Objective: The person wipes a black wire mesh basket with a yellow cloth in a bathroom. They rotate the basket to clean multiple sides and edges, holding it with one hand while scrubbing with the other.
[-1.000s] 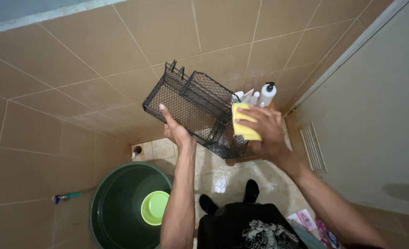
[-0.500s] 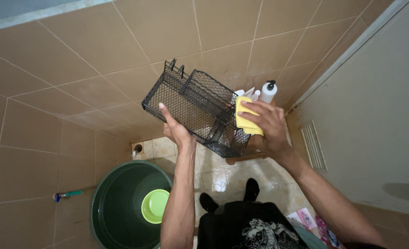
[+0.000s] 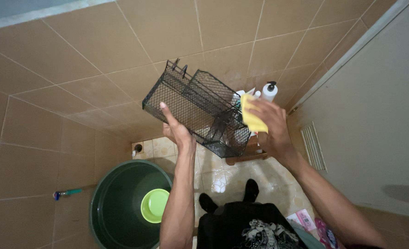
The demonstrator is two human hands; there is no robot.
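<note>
A black wire-mesh caddy (image 3: 193, 103) is held tilted in front of the tan tiled wall. My left hand (image 3: 176, 130) supports it from below, thumb pressed against the mesh side. My right hand (image 3: 270, 124) grips a yellow sponge (image 3: 252, 116) and presses it against the caddy's right end. Just behind that hand stand white bottles, one with a pump top (image 3: 269, 91).
Below sits a dark green tub (image 3: 114, 203) with a lime green bowl (image 3: 155, 204) in it. A toothbrush-like blue item (image 3: 66, 193) lies against the left wall. A grey door with a vent (image 3: 313, 146) stands at right. Colourful packets (image 3: 313, 222) lie on the floor.
My right hand with the sponge has slid slightly up along the caddy's end. The caddy and left hand have stayed almost still.
</note>
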